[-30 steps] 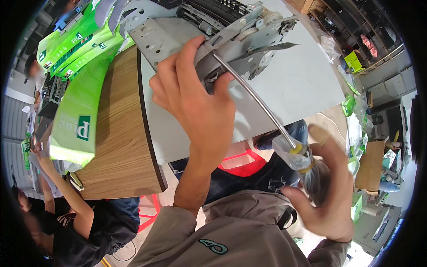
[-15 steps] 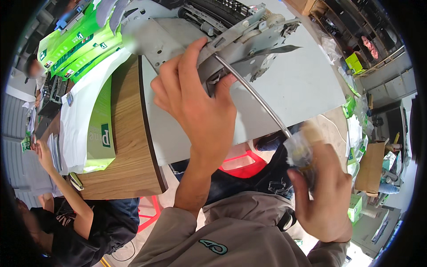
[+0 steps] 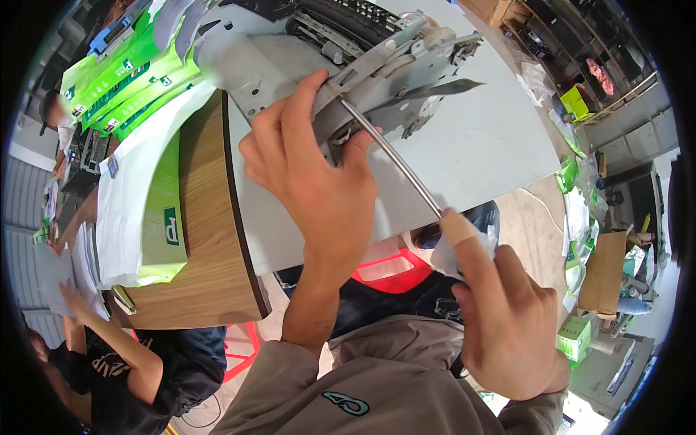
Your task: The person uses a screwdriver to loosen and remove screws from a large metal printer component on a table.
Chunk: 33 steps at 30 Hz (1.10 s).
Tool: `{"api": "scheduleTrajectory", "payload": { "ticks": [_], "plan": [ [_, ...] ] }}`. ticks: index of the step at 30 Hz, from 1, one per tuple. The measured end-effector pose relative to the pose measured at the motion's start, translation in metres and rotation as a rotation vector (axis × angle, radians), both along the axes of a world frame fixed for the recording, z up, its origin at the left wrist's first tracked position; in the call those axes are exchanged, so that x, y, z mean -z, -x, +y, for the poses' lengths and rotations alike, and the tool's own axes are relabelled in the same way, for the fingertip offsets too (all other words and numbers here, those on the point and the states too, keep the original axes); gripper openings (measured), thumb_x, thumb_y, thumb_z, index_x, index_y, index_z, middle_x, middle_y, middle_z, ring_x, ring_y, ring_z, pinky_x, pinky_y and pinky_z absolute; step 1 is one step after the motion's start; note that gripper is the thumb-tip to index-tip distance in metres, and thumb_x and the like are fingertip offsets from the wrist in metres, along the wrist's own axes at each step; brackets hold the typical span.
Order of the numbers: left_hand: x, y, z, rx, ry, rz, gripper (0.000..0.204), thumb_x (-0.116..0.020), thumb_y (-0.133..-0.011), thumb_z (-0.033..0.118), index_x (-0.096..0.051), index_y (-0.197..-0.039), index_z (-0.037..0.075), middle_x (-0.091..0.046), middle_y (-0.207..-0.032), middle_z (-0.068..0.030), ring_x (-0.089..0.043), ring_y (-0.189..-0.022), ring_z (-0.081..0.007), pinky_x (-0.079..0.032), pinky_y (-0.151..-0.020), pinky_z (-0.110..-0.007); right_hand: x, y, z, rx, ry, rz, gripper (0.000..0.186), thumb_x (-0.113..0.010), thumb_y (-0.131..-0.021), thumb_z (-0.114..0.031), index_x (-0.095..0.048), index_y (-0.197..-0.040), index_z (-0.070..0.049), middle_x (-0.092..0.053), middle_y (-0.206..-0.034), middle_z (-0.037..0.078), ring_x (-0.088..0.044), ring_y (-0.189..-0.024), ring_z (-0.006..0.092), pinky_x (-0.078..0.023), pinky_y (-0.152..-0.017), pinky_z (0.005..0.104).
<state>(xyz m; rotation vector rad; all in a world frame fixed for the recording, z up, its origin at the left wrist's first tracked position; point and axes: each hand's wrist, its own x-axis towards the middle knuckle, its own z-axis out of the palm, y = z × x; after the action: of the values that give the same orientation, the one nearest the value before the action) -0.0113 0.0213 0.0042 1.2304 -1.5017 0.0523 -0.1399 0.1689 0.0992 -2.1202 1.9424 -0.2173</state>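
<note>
A grey metal machine chassis [image 3: 388, 61], with a black roller section, rests on the light-grey tabletop [image 3: 471, 156]. My left hand [image 3: 315, 196] grips its near edge, fingers curled over the metal. A long steel screwdriver [image 3: 391, 156] slants from the chassis, where its tip touches by my left fingers, down to my right hand [image 3: 507, 319]. That hand is wrapped round the handle, which has clear plastic [image 3: 451, 257] about it and is mostly hidden by the fingers.
Green-and-white paper packs [image 3: 130, 80] and a white sheet stack [image 3: 134, 217] lie on the wooden desk [image 3: 210, 275] at left, with a stapler [image 3: 123, 297]. A co-worker [image 3: 138, 362] handles papers there. A red stool [image 3: 391, 272] stands below; cartons [image 3: 605, 268] and shelving line the right.
My right hand has moved up and left along with the screwdriver handle, its fingers now further over it. My left hand stays on the chassis. The co-worker's hand has shifted down over the papers.
</note>
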Motion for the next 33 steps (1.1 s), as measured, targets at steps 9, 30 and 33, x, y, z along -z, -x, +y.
{"api": "scheduleTrajectory", "payload": {
  "ticks": [9, 30, 33],
  "plan": [
    [0.001, 0.001, -0.001, 0.037, 0.004, 0.025, 0.068, -0.082, -0.059, 0.001, -0.062, -0.122, 0.016, -0.052, -0.108, -0.0059, -0.044, -0.102, -0.0295, -0.03, -0.09, -0.043, 0.015, 0.038, -0.017, 0.209, -0.666, -1.767, 0.08, -0.061, -0.094, -0.022, -0.01, -0.153, -0.003, -0.058, -0.077, 0.015, -0.053, -0.053, 0.0153, -0.041, -0.039, 0.0242],
    [-0.002, -0.002, -0.001, 0.002, -0.023, 0.005, 0.062, -0.087, -0.06, 0.012, -0.063, -0.118, 0.012, -0.052, -0.103, -0.0077, -0.045, -0.101, -0.0308, -0.034, -0.092, -0.043, 0.006, 0.021, -0.021, 0.242, -0.489, -1.721, 0.078, -0.059, -0.096, -0.019, -0.01, -0.152, 0.0, -0.06, -0.088, 0.023, -0.045, -0.039, 0.0143, -0.035, -0.032, 0.0243],
    [-0.001, -0.004, 0.001, 0.0, -0.016, 0.009, 0.062, -0.087, -0.061, 0.013, -0.063, -0.118, 0.012, -0.052, -0.103, -0.0075, -0.046, -0.1, -0.0308, -0.034, -0.092, -0.043, 0.006, 0.018, -0.017, 0.271, -0.531, -1.782, 0.076, -0.058, -0.097, -0.019, -0.011, -0.153, 0.0, -0.057, -0.083, 0.021, -0.043, -0.038, 0.0139, -0.033, -0.031, 0.0243]
  ]
}}
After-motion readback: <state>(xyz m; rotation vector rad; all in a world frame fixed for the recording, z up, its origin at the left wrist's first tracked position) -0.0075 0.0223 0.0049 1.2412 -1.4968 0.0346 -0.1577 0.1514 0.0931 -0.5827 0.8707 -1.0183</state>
